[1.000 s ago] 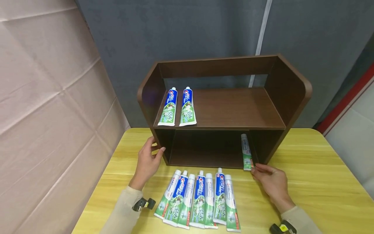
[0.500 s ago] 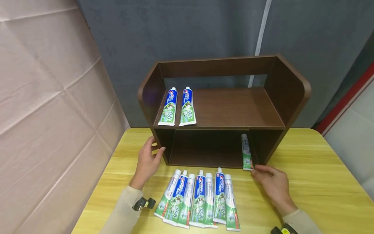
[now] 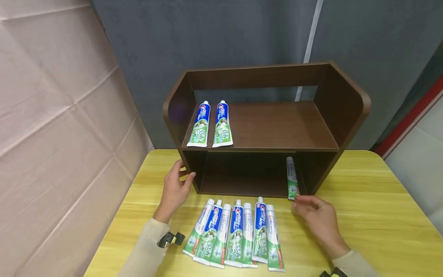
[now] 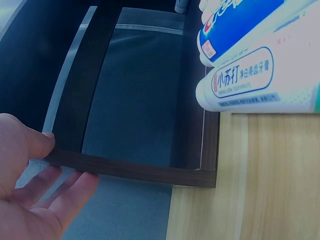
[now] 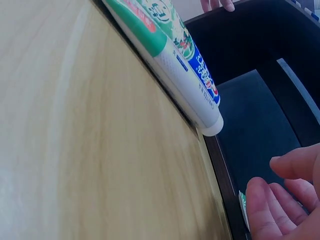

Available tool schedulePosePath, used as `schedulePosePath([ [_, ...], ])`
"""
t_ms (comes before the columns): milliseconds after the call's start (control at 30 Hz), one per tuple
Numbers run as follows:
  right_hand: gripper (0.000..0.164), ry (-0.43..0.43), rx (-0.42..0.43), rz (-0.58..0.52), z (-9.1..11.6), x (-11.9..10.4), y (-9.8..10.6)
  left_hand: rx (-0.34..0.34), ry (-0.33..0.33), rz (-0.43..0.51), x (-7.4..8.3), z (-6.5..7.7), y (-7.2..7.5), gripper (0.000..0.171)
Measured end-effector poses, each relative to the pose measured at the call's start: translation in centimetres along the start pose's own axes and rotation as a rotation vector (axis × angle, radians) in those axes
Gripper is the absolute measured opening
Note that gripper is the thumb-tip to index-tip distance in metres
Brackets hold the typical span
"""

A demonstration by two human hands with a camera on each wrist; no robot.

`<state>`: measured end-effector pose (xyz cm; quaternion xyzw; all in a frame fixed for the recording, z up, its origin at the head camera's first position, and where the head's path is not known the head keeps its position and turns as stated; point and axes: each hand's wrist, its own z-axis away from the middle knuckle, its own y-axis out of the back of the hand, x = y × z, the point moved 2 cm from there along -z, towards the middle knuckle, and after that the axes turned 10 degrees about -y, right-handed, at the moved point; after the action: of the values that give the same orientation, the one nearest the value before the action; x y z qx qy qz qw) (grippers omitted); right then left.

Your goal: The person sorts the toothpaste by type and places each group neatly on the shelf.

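My left hand (image 3: pixel 176 192) holds the left side panel of a dark brown two-tier shelf (image 3: pixel 270 127), its thumb and fingers on opposite faces of the board, as the left wrist view confirms. In the lower compartment, near the right wall, lies a white-and-green toothpaste tube (image 3: pixel 292 179), its cap toward the back. Close by that tube's crimped end is my right hand (image 3: pixel 322 219). In the right wrist view its thumb and fingers stand apart with nothing gripped; whether a fingertip touches the tube cannot be made out. Two blue-and-green toothpaste tubes (image 3: pixel 222 125) lie on the upper tier's left side.
A row of several toothpaste tubes (image 3: pixel 236 234), blue-capped designs mixed with white ones, lies on the yellow wood-grain table (image 3: pixel 373 200) before the shelf, some overlapping. Behind hangs a dark grey curtain (image 3: pixel 242 34); pale cloth (image 3: pixel 62 134) covers the left side.
My right hand has shifted slightly left, in front of the lower tube's crimped end. The left hand stays on the panel, and the tubes show no clear movement.
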<state>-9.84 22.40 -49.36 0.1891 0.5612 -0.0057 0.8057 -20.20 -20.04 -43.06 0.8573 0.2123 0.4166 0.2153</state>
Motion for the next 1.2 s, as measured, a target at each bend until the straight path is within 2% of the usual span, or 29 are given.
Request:
schedulePosePath([
  [300, 0.043, 0.026, -0.062, 0.006, 0.6, -0.4, -1.0, -0.003, -0.003, 0.006, 0.0, 0.0, 0.0, 0.05],
  [667, 0.043, 0.065, -0.082, 0.038, 1.3, -0.2, -2.2, 0.0, -0.006, 0.003, -0.1, 0.0, 0.0, 0.05],
  [1200, 0.063, 0.083, -0.21, 0.099, 2.8, 0.5, -3.4, -0.004, 0.001, 0.002, -0.1, 0.0, 0.0, 0.051],
])
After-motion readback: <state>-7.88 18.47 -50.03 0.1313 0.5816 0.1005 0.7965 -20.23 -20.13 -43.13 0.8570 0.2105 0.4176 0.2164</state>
